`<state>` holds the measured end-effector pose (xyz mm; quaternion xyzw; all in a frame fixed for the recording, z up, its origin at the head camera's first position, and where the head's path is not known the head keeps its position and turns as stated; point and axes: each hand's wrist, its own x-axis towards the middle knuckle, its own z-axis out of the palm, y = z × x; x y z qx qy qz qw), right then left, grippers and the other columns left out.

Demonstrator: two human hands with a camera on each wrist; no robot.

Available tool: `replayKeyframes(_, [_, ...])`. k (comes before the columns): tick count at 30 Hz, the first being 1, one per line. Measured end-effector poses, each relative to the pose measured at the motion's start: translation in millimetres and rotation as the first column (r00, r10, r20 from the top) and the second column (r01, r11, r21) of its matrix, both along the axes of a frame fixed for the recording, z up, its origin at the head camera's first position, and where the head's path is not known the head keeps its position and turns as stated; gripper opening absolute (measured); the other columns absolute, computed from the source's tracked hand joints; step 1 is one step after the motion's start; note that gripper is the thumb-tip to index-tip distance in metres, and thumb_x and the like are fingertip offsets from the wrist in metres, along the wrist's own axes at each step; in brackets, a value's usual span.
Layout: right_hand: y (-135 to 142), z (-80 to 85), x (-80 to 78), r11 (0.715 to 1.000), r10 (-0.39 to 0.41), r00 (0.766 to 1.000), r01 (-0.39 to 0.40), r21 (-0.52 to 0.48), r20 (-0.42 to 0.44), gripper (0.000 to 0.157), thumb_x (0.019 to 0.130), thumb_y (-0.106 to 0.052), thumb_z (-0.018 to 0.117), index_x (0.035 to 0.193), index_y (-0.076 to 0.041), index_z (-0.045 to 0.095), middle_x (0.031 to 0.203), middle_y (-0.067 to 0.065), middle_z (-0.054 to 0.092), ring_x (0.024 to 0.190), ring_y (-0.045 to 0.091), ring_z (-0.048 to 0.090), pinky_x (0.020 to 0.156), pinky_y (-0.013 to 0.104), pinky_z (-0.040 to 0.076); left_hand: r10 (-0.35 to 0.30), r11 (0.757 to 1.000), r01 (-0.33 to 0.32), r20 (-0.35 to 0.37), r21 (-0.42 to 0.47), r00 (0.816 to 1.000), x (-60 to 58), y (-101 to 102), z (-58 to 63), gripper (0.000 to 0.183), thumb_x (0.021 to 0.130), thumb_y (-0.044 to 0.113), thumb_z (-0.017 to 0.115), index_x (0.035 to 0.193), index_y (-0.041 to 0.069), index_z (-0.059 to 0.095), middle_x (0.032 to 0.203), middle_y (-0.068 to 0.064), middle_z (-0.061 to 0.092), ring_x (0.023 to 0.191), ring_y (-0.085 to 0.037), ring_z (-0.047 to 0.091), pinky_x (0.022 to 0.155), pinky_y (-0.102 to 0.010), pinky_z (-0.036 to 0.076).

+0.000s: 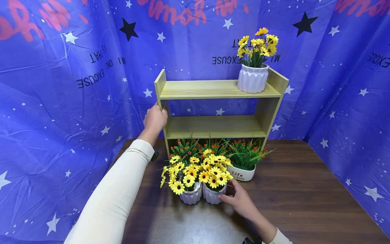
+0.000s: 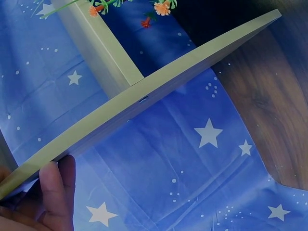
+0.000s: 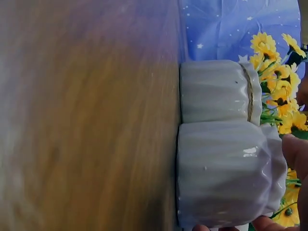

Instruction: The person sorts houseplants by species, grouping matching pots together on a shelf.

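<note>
My left hand [image 1: 154, 118] grips the left side panel of a light-wood shelf [image 1: 213, 128], just below its top board. In the left wrist view, the thumb and fingers lie on either side of the panel edge [image 2: 101, 113]. With my right hand [image 1: 243, 201] I hold the right one of two white ribbed flower pots, the pot [image 1: 212, 196] with yellow daisies. The thumb is at its rim and the other fingers are round its far side. The second daisy pot [image 1: 191, 196] stands close beside it on the table. Both pots rest on the tabletop in the right wrist view.
Another daisy pot [image 1: 253, 79] stands on the shelf's top board at the right. A white oval planter [image 1: 243, 174] marked "Life", with red-flowered greenery, stands at the shelf's foot; more such greenery [image 1: 186, 149] shows behind the daisies. Blue star-patterned cloth [image 1: 91, 112] surrounds the brown table [image 1: 304, 189].
</note>
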<state>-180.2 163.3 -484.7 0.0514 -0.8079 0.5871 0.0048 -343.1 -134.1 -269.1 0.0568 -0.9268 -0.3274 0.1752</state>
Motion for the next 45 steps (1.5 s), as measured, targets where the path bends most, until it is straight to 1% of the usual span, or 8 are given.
replayKeyframes(3, [-3,-0.2,0.6,1.000,-0.011,1.000,0.011,-0.009,-0.012,0.061,0.076,-0.012,0.084,0.127,0.004,0.052,0.124,0.023,0.061,0.110,0.034,0.062,0.085,0.035,0.055,0.001,1.000,-0.001,-0.012,0.002,1.000,-0.4,1,-0.3,0.040,0.104,0.035,0.042,0.135,0.013,0.056,0.124,-0.021,0.064,0.108,-0.045,0.061,0.086,-0.059,0.047])
replayKeyframes(7, [-7,-0.5,0.9,0.999,-0.029,0.999,0.029,-0.021,-0.028,0.065,0.075,-0.011,0.086,0.127,0.005,0.051,0.128,0.024,0.059,0.118,0.039,0.057,0.090,0.044,0.053,0.003,1.000,-0.003,-0.011,-0.002,1.000,-1.3,0,-0.4,0.040,0.104,0.035,0.041,0.136,0.014,0.055,0.126,-0.021,0.063,0.110,-0.045,0.061,0.087,-0.059,0.047])
replayKeyframes(13, [-12,-2.3,0.3,0.999,-0.034,0.999,0.034,-0.001,-0.040,0.081,0.073,-0.013,0.087,0.139,0.002,0.042,0.132,0.021,0.057,0.121,0.037,0.055,0.100,0.050,0.045,0.011,1.000,-0.011,-0.008,0.008,1.000,-0.4,1,-0.3,0.044,0.104,0.036,0.041,0.141,0.016,0.054,0.125,-0.020,0.064,0.108,-0.045,0.061,0.087,-0.059,0.046])
replayKeyframes(20, [-18,-6.3,-3.2,0.999,-0.036,0.998,0.037,0.014,-0.060,0.097,0.072,-0.018,0.088,0.148,0.002,0.031,0.140,0.026,0.050,0.127,0.040,0.050,0.108,0.055,0.035,0.010,1.000,-0.010,-0.009,0.017,1.000,0.3,1,-1.0,0.045,0.104,0.035,0.042,0.144,0.017,0.051,0.123,-0.020,0.065,0.106,-0.044,0.062,0.087,-0.058,0.046])
replayKeyframes(27, [-23,-8.0,-6.3,0.998,-0.056,0.994,0.058,0.019,-0.095,0.094,0.071,-0.017,0.089,0.145,0.001,0.034,0.142,0.025,0.048,0.130,0.040,0.047,0.109,0.056,0.031,0.008,1.000,-0.007,-0.009,0.015,1.000,-0.2,1,-1.4,0.044,0.104,0.036,0.042,0.141,0.016,0.054,0.123,-0.020,0.065,0.106,-0.044,0.062,0.087,-0.058,0.046])
replayKeyframes(34, [-26,-8.6,-10.1,0.996,-0.081,0.993,0.083,0.020,-0.082,0.094,0.069,-0.015,0.089,0.143,0.004,0.034,0.144,0.029,0.044,0.133,0.043,0.042,0.112,0.056,0.026,0.010,1.000,-0.010,-0.013,0.005,1.000,-1.8,1,0.0,0.043,0.104,0.035,0.042,0.140,0.015,0.055,0.124,-0.021,0.064,0.106,-0.045,0.062,0.086,-0.059,0.046])
replayKeyframes(40, [-29,-7.9,-10.3,0.995,-0.104,0.992,0.105,0.001,-0.071,0.090,0.068,-0.012,0.089,0.140,0.006,0.037,0.142,0.029,0.046,0.133,0.043,0.042,0.113,0.056,0.025,0.011,1.000,-0.011,-0.009,0.005,1.000,-1.1,1,0.9,0.044,0.104,0.036,0.041,0.140,0.015,0.054,0.124,-0.021,0.064,0.107,-0.045,0.061,0.087,-0.059,0.046])
replayKeyframes(45, [-29,-7.3,-7.4,0.989,-0.144,0.987,0.142,-0.034,-0.066,0.083,0.068,-0.010,0.090,0.136,0.005,0.045,0.136,0.025,0.053,0.129,0.041,0.047,0.111,0.056,0.028,0.013,1.000,-0.013,-0.006,0.013,1.000,-1.2,1,-0.2,0.045,0.104,0.036,0.042,0.143,0.016,0.053,0.124,-0.021,0.064,0.106,-0.045,0.062,0.087,-0.059,0.046])
